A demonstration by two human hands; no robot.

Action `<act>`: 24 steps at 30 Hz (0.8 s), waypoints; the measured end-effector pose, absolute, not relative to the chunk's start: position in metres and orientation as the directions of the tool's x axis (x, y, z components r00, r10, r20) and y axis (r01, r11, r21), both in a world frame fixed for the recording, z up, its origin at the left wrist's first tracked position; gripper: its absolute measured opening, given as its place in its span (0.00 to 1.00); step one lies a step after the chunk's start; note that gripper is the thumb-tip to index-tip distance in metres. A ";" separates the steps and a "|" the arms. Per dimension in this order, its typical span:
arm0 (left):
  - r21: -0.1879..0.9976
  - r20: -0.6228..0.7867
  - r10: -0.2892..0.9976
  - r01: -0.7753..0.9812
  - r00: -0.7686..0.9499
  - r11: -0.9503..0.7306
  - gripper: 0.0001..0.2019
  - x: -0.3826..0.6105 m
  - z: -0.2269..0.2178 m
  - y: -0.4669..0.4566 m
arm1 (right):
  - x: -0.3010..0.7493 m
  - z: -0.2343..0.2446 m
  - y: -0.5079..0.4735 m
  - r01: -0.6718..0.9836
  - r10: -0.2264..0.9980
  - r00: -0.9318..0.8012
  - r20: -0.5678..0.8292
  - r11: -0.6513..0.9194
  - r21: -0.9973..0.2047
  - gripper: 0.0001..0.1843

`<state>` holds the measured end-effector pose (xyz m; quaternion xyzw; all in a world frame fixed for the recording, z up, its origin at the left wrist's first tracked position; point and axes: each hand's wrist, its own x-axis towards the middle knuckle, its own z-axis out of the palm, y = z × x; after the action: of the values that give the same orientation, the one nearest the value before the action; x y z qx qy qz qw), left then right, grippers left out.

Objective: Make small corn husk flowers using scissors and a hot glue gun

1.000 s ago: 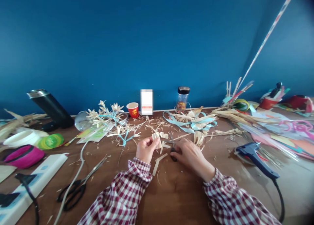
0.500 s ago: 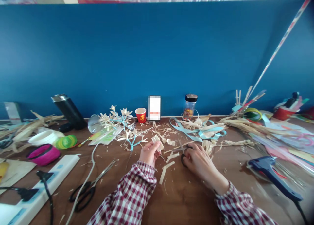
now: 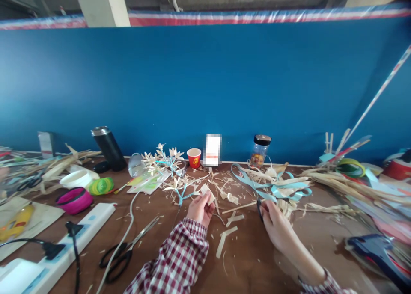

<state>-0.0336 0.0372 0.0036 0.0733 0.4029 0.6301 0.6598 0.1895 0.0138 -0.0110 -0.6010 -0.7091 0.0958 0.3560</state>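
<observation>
My left hand [image 3: 199,209] pinches a small folded piece of pale corn husk [image 3: 206,192] just above the brown table [image 3: 250,264]. My right hand [image 3: 278,225] is closed round the black handles of a small pair of scissors [image 3: 258,207], lifted a little off the table, with the blades pointing up and left. Cut husk strips [image 3: 226,238] lie between the two hands. Both sleeves are red-and-white checked.
Large black-handled scissors [image 3: 123,253] lie at front left beside a white power strip [image 3: 64,247]. A blue glue gun [image 3: 375,251] is at right. Husk flowers [image 3: 163,157], red cup [image 3: 194,158], jar [image 3: 259,151], black flask [image 3: 108,147], blue ribbon [image 3: 272,187], pink bowl [image 3: 74,200].
My right hand has picked the small scissors up off the table and moved right. The camera has tilted up and the view shifted. My left hand keeps hold of the husk piece.
</observation>
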 end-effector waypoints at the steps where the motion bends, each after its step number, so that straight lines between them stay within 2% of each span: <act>1: 0.584 -0.446 0.888 -0.787 -0.109 0.197 0.04 -0.034 0.004 0.038 | 0.190 -0.012 0.014 0.782 0.917 -0.002 0.399 0.250 -0.571 0.05; 3: 0.556 -0.454 0.885 -0.809 -0.104 0.191 0.04 -0.036 0.004 0.039 | 0.191 -0.012 0.014 0.770 0.915 0.041 0.400 0.227 -0.597 0.05; 6: 0.544 -0.447 0.887 -0.823 -0.116 0.167 0.04 -0.036 0.004 0.040 | 0.188 -0.010 0.012 0.659 0.938 0.056 0.341 0.222 -0.719 0.15; 9: 0.549 -0.431 0.896 -0.819 -0.107 0.166 0.03 -0.035 0.002 0.040 | 0.177 -0.003 0.008 0.398 0.978 -0.101 0.184 0.210 -0.893 0.20; 12: 0.542 -0.421 0.903 -0.822 -0.088 0.173 0.03 -0.035 0.000 0.040 | 0.161 0.006 -0.002 0.165 0.963 -0.270 0.009 0.055 -0.985 0.20; 15: 0.541 -0.416 0.905 -0.823 -0.084 0.173 0.04 -0.035 0.000 0.040 | 0.149 0.010 -0.013 0.035 0.916 -0.386 -0.107 -0.101 -0.994 0.21; 17: 0.546 -0.421 0.902 -0.820 -0.092 0.171 0.04 -0.035 0.001 0.040 | 0.145 0.010 -0.018 -0.026 0.872 -0.471 -0.132 -0.164 -0.986 0.23; 21: 0.561 -0.429 0.894 -0.813 -0.126 0.155 0.04 -0.035 0.002 0.040 | 0.143 0.009 -0.022 -0.145 0.763 -0.641 -0.085 -0.229 -0.963 0.22; 24: 0.571 -0.427 0.895 -0.807 -0.131 0.154 0.04 -0.035 0.003 0.040 | 0.144 0.008 -0.022 -0.180 0.720 -0.691 -0.062 -0.254 -0.951 0.22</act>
<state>-0.0348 0.0402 0.0028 0.0575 0.3821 0.6478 0.6565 0.1437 -0.0216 0.0083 -0.2541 -0.5321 0.7498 0.3000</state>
